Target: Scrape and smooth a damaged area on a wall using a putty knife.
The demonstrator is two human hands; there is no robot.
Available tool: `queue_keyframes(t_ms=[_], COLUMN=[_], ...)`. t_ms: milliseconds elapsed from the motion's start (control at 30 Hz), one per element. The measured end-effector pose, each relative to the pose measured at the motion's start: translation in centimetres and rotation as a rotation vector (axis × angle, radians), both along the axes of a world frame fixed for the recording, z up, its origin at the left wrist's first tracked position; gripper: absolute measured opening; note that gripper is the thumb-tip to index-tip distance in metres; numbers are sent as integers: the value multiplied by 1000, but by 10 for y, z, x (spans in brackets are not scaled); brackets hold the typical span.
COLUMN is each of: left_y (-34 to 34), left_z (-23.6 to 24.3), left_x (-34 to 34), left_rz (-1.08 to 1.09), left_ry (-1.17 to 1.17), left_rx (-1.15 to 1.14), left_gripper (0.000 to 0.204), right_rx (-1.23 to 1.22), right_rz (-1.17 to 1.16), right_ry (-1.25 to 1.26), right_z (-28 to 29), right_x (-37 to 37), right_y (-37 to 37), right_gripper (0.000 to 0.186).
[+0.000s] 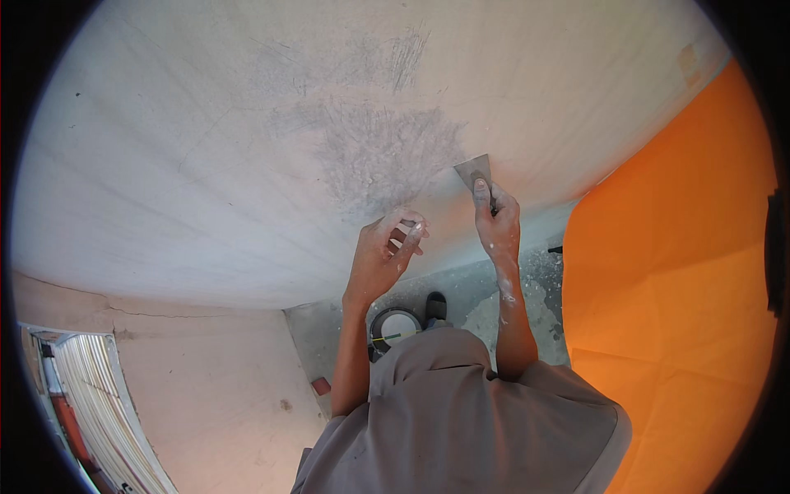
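Observation:
My right hand (500, 216) grips a putty knife (471, 169), its wide grey blade angled up at the wall (206, 181), just right of a rough grey scraped patch (378, 148). White smears mark that hand and forearm. Lower and to the left, my left hand (389, 247) is raised near the patch with fingers loosely curled and apart, its fingertips whitened; I cannot tell whether it touches the surface.
A round bucket (396, 328) with pale contents stands on the stained floor (518, 313) by my slippered foot (436, 305). An orange sheet (666, 288) hangs at right. A cracked side wall (206, 370), bundled cables (95, 403) and a red block (321, 385) are at lower left.

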State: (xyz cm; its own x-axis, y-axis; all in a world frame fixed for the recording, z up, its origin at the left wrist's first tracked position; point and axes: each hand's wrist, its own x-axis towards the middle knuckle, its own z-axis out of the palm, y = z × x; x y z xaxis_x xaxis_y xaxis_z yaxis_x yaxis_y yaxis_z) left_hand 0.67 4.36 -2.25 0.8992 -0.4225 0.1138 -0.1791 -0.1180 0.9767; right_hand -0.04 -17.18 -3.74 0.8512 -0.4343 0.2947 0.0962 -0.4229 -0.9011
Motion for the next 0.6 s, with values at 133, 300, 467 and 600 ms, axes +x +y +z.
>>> queue_keyframes(t_ms=[133,300,467,600], left_y=[-14,-37,-38,-30], left_z=[-6,-6,-14,-16], left_x=[5,2,2,0], left_rz=[-22,-105,-166,-114], left_ry=[22,-89,-4,69], left_rx=[-62,-42,-25,-60], left_gripper=[13,11,10,9], right_rx=[42,-34,-260,-234], right_rz=[31,22,32,33], right_ry=[116,88,62,71], right_z=[10,47,79,85], right_x=[-7,-22,-5,-13], right_y=[-2,-21,-44,-24], right_gripper=[45,43,37,40])
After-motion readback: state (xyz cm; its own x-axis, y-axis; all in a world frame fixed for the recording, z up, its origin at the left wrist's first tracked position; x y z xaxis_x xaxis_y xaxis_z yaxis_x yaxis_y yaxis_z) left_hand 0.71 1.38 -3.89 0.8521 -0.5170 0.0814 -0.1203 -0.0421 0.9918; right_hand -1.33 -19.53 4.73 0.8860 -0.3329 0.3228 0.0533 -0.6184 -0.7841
